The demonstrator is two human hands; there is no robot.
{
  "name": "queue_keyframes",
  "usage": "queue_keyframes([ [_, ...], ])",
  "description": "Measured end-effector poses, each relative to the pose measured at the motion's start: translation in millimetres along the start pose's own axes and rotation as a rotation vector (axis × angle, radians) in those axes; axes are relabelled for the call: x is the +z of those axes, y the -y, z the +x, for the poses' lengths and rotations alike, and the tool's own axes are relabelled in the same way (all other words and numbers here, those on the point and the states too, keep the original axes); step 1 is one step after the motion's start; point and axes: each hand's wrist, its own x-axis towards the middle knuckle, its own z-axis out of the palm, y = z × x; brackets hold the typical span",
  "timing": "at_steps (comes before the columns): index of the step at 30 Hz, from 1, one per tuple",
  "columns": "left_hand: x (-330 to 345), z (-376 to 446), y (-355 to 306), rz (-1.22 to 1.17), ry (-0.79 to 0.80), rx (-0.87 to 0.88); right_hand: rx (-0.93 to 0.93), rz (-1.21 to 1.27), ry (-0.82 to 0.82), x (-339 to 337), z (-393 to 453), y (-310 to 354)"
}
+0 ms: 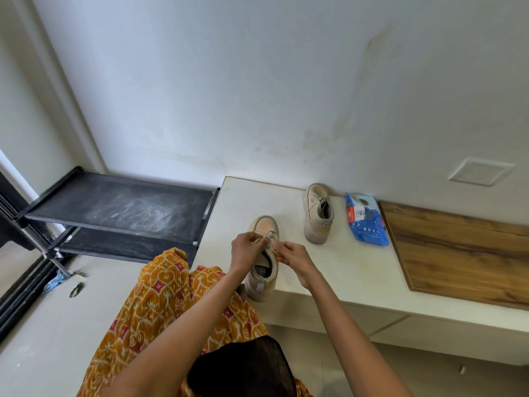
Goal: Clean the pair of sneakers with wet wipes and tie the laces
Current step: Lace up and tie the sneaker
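Note:
Two beige sneakers stand on a low white counter [357, 270]. The near sneaker [264, 224] sits at the counter's front left, toe pointing away from me. My left hand [246, 247] pinches its laces [269, 234] from the left, and my right hand [294, 256] pinches them from the right, both above the tongue. The far sneaker [317, 216] stands alone near the wall, its laces lying on the tongue. A blue wet wipes pack [366, 222] lies to its right.
A wooden board [463, 253] covers the counter's right part. A black two-shelf rack [120, 207] stands left of the counter against the wall. My knees in orange patterned cloth [171, 296] are close to the counter's front edge. Small scraps lie on the floor at left.

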Motion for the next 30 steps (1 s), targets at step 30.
queue_keyframes([
  [30, -28, 27, -9, 0.201, 0.363, 0.034, -0.229, -0.426, -0.101, 5, 15, 16],
])
